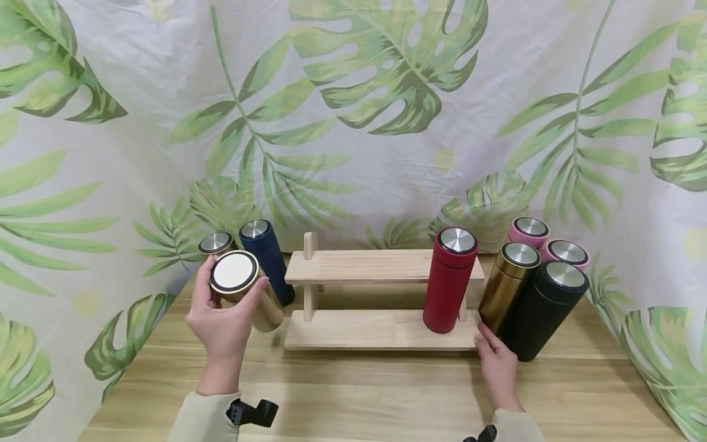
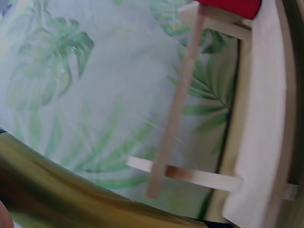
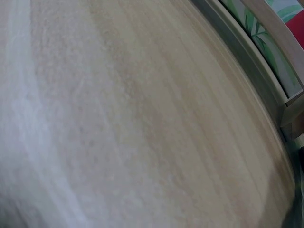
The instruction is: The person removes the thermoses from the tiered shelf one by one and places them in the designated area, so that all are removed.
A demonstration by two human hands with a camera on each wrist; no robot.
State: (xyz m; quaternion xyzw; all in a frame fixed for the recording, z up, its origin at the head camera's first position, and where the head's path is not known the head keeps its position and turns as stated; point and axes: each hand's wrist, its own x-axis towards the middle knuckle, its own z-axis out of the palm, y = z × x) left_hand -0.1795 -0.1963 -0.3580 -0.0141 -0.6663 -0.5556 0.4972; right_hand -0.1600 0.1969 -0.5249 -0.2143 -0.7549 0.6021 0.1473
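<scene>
My left hand [image 1: 223, 325] grips a gold thermos bottle [image 1: 267, 310] near its top, thumb and fingers on either side of the steel-topped lid. The bottle leans at the left of a two-tier wooden shelf [image 1: 353, 331]; in the left wrist view its gold side [image 2: 71, 190] crosses the lower left corner. My right hand [image 1: 499, 368] touches the right end of the lower tier, fingertips at its corner, just in front of another gold bottle [image 1: 505, 282] and a black bottle [image 1: 544, 313]. On the lower tier's right part stands a red bottle [image 1: 450, 282].
Behind the held bottle are a dark blue bottle [image 1: 267, 258] and a brownish bottle [image 1: 216, 242], partly hidden. Two pink bottles [image 1: 529, 232] stand behind the gold and black ones at right. The wooden table [image 1: 353, 393] meets a leaf-print cloth [image 1: 386, 178] at the back.
</scene>
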